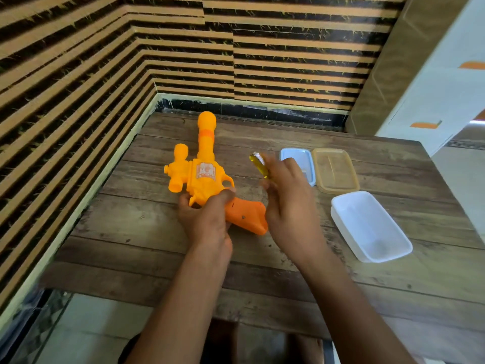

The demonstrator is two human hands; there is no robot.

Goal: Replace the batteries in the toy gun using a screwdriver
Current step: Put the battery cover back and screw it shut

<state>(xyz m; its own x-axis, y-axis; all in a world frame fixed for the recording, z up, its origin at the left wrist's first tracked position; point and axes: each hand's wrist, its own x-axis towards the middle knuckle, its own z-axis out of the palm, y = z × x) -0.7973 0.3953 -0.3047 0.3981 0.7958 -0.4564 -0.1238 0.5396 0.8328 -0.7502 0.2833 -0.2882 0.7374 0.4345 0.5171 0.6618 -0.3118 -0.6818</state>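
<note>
Forearms: both enter at the lower edge of the frame and reach up toward its centre.
Table: wood-grain top, carrying everything below.
Left hand: curled round the toy gun where body meets handle, pinning it to the top.
Right hand: just right of the handle, fingers closed round the screwdriver; blurred, and the blade is hidden.
Handle: darker orange, pointing lower right; one small screw shows on its face, and the cover looks not yet opened.
Gun position: centre of frame, lying on its side, barrel toward the upper edge.
Handling (judgement): hollow moulded plastic, probably light, rigid and smooth, so apt to slide or rock under the driver's push. It is best gripped on the thick body beside the handle, clear of the thin trigger loop.
Screwdriver grip: yellow, translucent, jutting above the right hand.
White tub: open, right of the hands.
Tan tub, blue tub: side by side, farther up.
Wall: striped, upper frame.
</note>
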